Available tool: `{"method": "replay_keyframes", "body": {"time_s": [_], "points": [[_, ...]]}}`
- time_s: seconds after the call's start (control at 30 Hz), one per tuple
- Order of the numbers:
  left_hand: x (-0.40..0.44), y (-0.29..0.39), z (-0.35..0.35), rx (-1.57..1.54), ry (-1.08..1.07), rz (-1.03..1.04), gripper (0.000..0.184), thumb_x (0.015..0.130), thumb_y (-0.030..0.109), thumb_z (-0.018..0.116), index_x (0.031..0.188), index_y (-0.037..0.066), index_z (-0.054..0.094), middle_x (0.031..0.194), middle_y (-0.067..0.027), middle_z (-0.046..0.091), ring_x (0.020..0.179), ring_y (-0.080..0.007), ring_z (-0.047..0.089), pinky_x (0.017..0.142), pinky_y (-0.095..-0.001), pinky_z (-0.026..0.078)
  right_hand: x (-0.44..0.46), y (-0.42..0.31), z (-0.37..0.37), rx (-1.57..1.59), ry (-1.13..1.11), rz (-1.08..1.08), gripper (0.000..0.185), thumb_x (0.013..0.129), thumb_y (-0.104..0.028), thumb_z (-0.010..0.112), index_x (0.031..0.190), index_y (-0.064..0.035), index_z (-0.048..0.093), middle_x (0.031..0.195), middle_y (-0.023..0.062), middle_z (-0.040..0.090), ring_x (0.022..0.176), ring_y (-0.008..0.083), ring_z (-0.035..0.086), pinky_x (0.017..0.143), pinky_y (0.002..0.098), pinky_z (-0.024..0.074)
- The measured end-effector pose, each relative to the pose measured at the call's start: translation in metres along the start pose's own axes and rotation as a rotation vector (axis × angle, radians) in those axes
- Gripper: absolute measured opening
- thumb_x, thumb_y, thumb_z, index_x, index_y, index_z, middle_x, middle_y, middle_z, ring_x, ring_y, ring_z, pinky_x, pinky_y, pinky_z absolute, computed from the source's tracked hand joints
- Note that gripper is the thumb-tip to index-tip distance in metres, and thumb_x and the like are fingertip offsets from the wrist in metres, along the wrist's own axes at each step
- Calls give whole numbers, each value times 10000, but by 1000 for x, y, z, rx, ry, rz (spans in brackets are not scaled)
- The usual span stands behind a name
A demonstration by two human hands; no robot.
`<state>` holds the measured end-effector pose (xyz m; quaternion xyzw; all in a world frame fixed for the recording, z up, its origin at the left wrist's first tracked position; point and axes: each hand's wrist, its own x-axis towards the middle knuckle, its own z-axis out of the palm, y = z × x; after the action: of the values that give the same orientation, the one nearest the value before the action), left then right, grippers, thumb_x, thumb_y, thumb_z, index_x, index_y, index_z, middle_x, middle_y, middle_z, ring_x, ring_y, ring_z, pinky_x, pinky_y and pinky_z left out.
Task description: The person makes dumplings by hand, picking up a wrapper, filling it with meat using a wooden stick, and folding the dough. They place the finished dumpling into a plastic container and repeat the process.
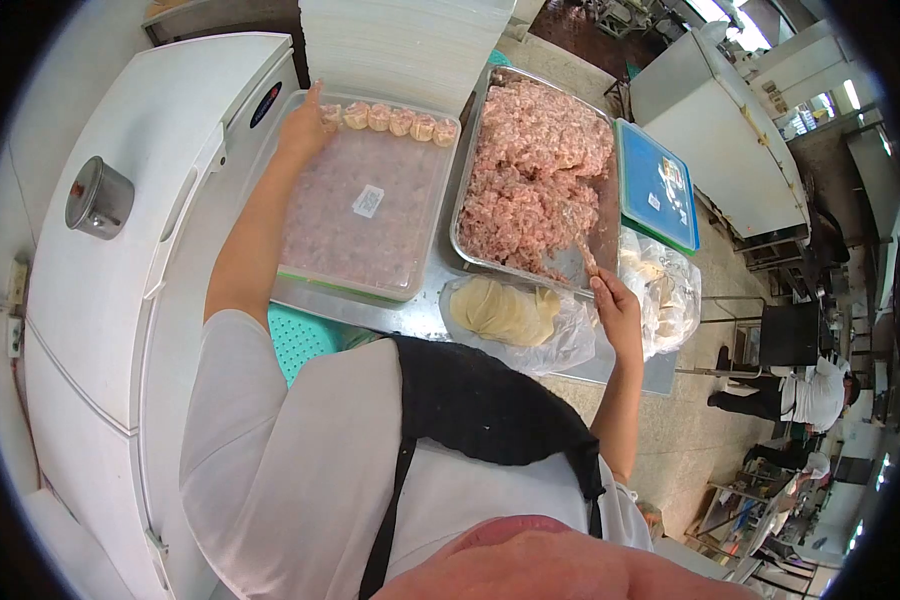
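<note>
Left hand: the left hand [305, 128] is reaching over the far left corner of the translucent plastic tray [335, 245], its index finger pointing outward; it is touching or nearly touching the leftmost piece, and whether it is gripping it cannot be told.
Right hand: the right hand [618, 308] is closing its fingers around the near end of a slim, meat-smeared tool [587, 258], whose exact kind is unclear.
Shumai dumplings: the open-topped shumai dumplings [400, 122] are sitting in a single row along the tray's far edge, beside the left hand.
Tray surface: a white label [368, 201] is lying near the middle, while rounded shapes are showing dimly beneath.
Minced meat: pink minced meat [535, 165] is heaping up in the metal pan [462, 258], leaving bare metal near the tool.
Wrappers: round dough wrappers [500, 310] are overlapping on clear plastic [565, 345], just on the near side of the pan.
Right side: a blue tray [650, 180] is lying beside the pan, and a plastic bag [667, 300] is resting near the right hand.
Refrigerator: a metal pot [103, 198] is standing on the white refrigerator [90, 310].
Background: a person in a white top [815, 393] is standing well apart.
</note>
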<state>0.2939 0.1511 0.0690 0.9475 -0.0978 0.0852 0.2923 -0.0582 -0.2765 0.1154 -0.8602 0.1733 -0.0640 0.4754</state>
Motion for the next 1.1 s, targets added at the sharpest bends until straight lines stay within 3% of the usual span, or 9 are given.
{"method": "replay_keyframes", "body": {"time_s": [0.13,0.27,0.33,0.37,0.47,0.5,0.67,0.93,1.1], "points": [[9,8,11,114,27,-15,986,777,152,709,1522,116,65,981,-267,655,898,-397,651,778,-470,515,-6,1,-3,34,2,9,328,941,-202,627,1149,52,625,803,-4,603,716,70,509,643,225,437],[30,14,23,129,-59,-107,920,809,122,666,1520,101,82,987,-292,643,900,-404,647,791,-475,512,0,12,-5,4,8,-31,294,963,-224,584,1144,0,646,727,-32,548,640,62,475,572,217,387],[43,-10,38,195,-29,8,864,844,104,613,1517,82,71,1021,-293,636,910,-412,641,810,-475,507,7,9,-11,-239,-46,-150,321,966,-250,573,1156,2,629,779,51,626,721,132,558,665,276,453],[42,-10,36,142,-46,9,783,873,110,570,1508,61,116,1051,-302,625,958,-414,628,830,-467,500,10,1,-18,-276,-110,-98,346,970,-285,549,1147,3,623,886,164,674,819,244,637,758,338,483],[18,12,24,287,41,145,709,875,112,567,1490,66,215,1073,-275,629,999,-408,615,844,-454,495,42,26,-47,-655,-148,-248,294,946,-314,535,988,-57,672,864,192,666,813,355,645,723,398,503],[-2,36,14,281,171,267,519,874,113,577,1376,79,451,1079,-221,642,1017,-385,612,840,-447,493,54,26,-55,-650,-150,-244,294,946,-314,535,988,-57,672,864,192,666,813,355,645,723,398,503],[-110,189,3,-209,38,329,178,861,136,616,1008,57,677,1026,-147,652,942,-327,631,814,-397,498,93,27,-60,-1148,-202,-427,258,866,-229,568,763,-35,703,779,164,683,740,337,669,645,451,523],[-223,262,78,-243,-372,288,137,825,194,671,867,63,672,885,-104,643,832,-284,629,741,-367,506,82,19,-61,-1129,-425,-637,171,773,-118,566,704,-35,698,739,177,677,700,324,683,607,432,535],[-275,275,179,-369,-278,741,201,789,158,672,954,43,669,970,-81,629,973,-307,583,867,-411,462,125,58,-50,-1012,-211,-855,155,755,-125,571,696,-45,690,731,173,674,701,326,682,613,437,540]]}}
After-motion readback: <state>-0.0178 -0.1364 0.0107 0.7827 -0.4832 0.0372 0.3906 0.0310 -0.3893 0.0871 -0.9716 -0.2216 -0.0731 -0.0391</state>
